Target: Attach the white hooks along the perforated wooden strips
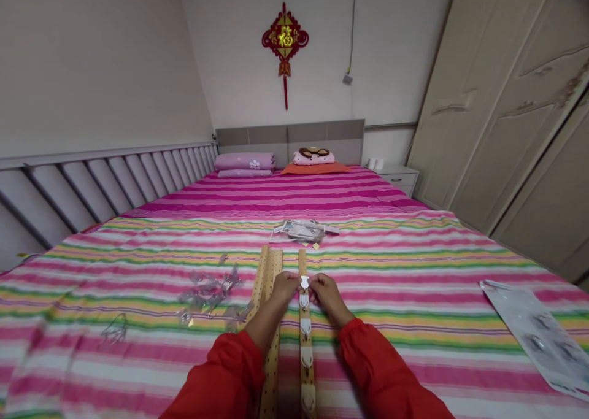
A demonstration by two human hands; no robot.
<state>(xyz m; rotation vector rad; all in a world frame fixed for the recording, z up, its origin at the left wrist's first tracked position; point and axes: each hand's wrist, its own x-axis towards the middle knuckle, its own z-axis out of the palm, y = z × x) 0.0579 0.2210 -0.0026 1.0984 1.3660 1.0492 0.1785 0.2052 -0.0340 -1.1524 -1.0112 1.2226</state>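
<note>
My left hand [286, 285] and my right hand [324, 291] meet over a narrow wooden strip [302, 257] that lies lengthwise on the bed. Between their pinched fingertips is a small white hook plate [304, 281], gripped from both sides. Nearer to me, several similar white hooks with metal loops sit in a row along the strip, among them one white hook [306, 327]. Whether the held plate touches the wood, I cannot tell. Left of it, partly under my left forearm, lie wider wooden strips [275, 262] dotted with holes.
Small clear plastic packets [214, 290] lie scattered to the left, near a thin wire-like tangle [115, 329]. Beyond the strips is a pile of packages [304, 230]. A flat plastic package [536, 333] rests at right. The striped bed sheet [396, 265] lies beneath everything.
</note>
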